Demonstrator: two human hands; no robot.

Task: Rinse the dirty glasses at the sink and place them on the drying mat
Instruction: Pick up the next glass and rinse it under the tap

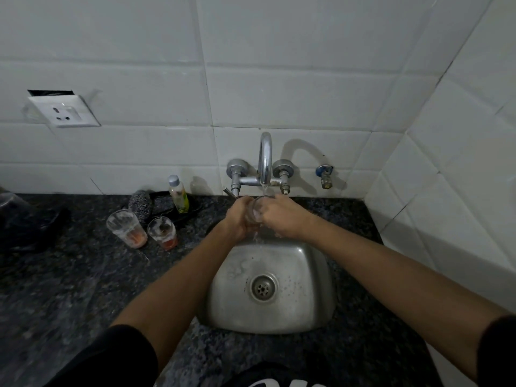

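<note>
A clear glass [255,209] sits under the running tap [265,160], over the back of the steel sink [315,297]. My left hand [237,219] grips the glass from the left. My right hand [282,219] holds its rim side, with fingers curled onto it. Water runs down past both hands into the sink. Two dirty glasses with orange-red dregs stand on the dark counter to the left: the larger glass [127,229] and the smaller glass [162,232]. No drying mat is visible.
A scrubber [141,205] and a small bottle [178,194] lie on a dark tray behind the dirty glasses. A dark object [30,219] sits at the far left of the granite counter [83,289]. A wall socket [65,111] hangs loose. Tiled walls close the right corner.
</note>
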